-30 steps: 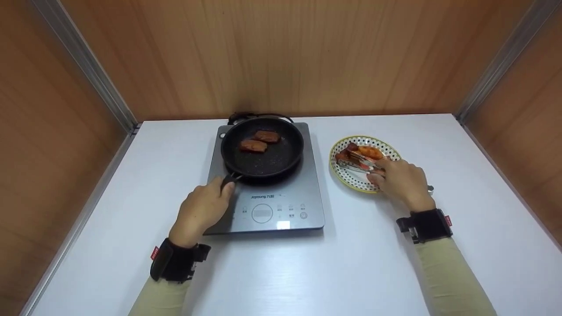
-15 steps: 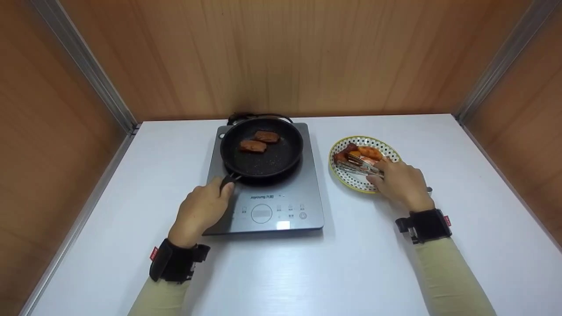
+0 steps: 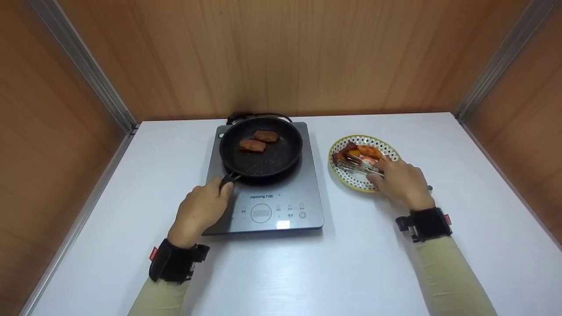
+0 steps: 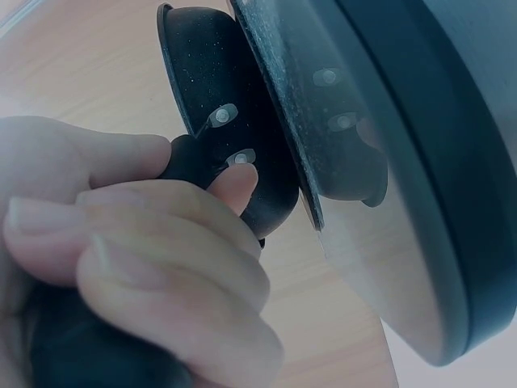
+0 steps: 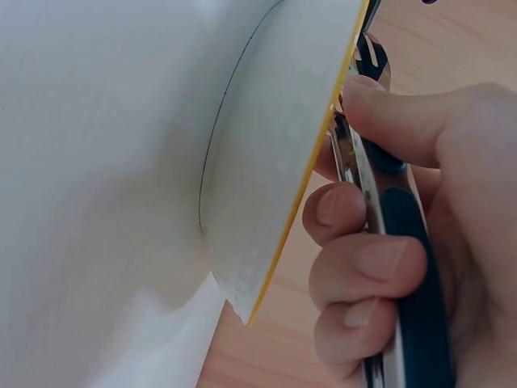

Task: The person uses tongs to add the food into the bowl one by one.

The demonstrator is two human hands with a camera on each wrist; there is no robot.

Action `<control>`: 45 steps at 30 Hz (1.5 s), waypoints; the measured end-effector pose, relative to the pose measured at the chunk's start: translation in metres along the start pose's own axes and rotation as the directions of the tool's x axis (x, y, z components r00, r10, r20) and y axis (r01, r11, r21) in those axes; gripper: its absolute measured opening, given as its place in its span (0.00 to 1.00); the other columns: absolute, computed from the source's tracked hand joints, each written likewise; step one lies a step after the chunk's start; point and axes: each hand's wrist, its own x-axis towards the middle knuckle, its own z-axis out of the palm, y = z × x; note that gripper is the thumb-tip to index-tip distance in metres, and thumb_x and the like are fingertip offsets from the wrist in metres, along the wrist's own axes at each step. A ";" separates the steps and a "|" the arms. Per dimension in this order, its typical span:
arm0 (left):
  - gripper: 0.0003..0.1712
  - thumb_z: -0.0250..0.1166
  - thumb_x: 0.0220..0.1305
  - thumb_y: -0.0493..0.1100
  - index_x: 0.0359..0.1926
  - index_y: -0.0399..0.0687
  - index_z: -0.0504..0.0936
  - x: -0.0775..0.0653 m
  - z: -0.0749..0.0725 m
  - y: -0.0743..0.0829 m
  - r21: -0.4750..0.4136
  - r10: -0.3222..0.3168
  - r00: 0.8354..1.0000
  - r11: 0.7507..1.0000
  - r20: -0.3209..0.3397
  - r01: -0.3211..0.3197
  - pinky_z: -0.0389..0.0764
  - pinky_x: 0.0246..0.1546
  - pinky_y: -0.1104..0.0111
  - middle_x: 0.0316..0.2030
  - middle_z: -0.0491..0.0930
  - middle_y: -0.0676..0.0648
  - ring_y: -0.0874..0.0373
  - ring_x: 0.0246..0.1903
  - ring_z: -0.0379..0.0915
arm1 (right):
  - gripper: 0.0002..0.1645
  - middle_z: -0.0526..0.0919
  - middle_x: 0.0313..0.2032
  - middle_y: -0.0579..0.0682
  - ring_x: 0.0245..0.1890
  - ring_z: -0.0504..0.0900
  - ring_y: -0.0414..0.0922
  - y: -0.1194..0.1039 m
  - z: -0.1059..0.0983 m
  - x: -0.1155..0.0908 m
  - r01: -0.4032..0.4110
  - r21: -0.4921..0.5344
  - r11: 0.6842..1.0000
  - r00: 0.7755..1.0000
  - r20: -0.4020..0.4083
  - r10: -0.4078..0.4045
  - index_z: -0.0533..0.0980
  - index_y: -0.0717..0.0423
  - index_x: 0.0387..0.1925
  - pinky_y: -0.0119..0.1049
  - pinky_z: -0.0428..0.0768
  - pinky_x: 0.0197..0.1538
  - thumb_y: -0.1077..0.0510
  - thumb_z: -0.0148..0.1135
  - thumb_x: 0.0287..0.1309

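My left hand (image 3: 202, 210) grips the black handle (image 4: 187, 160) of a frying pan (image 3: 263, 164), which sits on a silver induction cooktop (image 3: 290, 188). Inside the pan lie two browned pieces of meat (image 3: 252, 145). On the right, my right hand (image 3: 404, 184) holds metal tongs with dark grips (image 5: 416, 283), fingers curled round both arms. Their tips reach over a polka-dotted plate with a yellow rim (image 3: 344, 177), right at a reddish-brown piece of meat (image 3: 340, 156). An orange-coloured piece of food (image 3: 370, 152) lies beside it on the plate.
The white table (image 3: 272, 272) carries the cooktop and the plate. Behind the cooktop runs a black cable (image 3: 237, 117). Wood-grain panels (image 3: 333, 57) enclose the back and both sides, with metal posts in the corners.
The tongs' tips have shifted slightly left and down over the plate, by the reddish-brown meat. My left hand, the pan and the meat in it have stayed in place.
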 end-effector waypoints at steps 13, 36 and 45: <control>0.22 0.47 0.86 0.56 0.46 0.43 0.75 -0.001 -0.001 0.000 0.012 0.005 1.000 1.000 -0.003 -0.005 0.70 0.26 0.59 0.29 0.79 0.41 0.49 0.28 0.74 | 0.30 0.85 0.55 0.68 0.50 0.85 0.71 0.003 0.000 0.000 0.019 -0.013 1.000 1.000 -0.021 -0.019 0.80 0.52 0.67 0.67 0.80 0.46 0.39 0.63 0.74; 0.22 0.47 0.86 0.57 0.49 0.43 0.75 0.000 0.001 0.001 0.019 0.002 1.000 1.000 0.009 -0.002 0.72 0.28 0.57 0.30 0.78 0.42 0.48 0.30 0.75 | 0.34 0.84 0.55 0.69 0.51 0.84 0.66 0.006 -0.015 -0.004 -0.029 0.014 0.999 1.000 -0.010 0.029 0.78 0.50 0.70 0.64 0.79 0.46 0.36 0.63 0.74; 0.23 0.48 0.86 0.56 0.52 0.40 0.77 0.003 0.002 0.003 0.032 0.012 1.000 0.999 0.009 -0.012 0.74 0.28 0.56 0.32 0.81 0.39 0.47 0.32 0.78 | 0.31 0.87 0.47 0.68 0.40 0.84 0.61 -0.001 -0.030 -0.009 0.018 0.009 1.000 0.994 -0.106 -0.017 0.80 0.52 0.68 0.59 0.79 0.35 0.39 0.63 0.74</control>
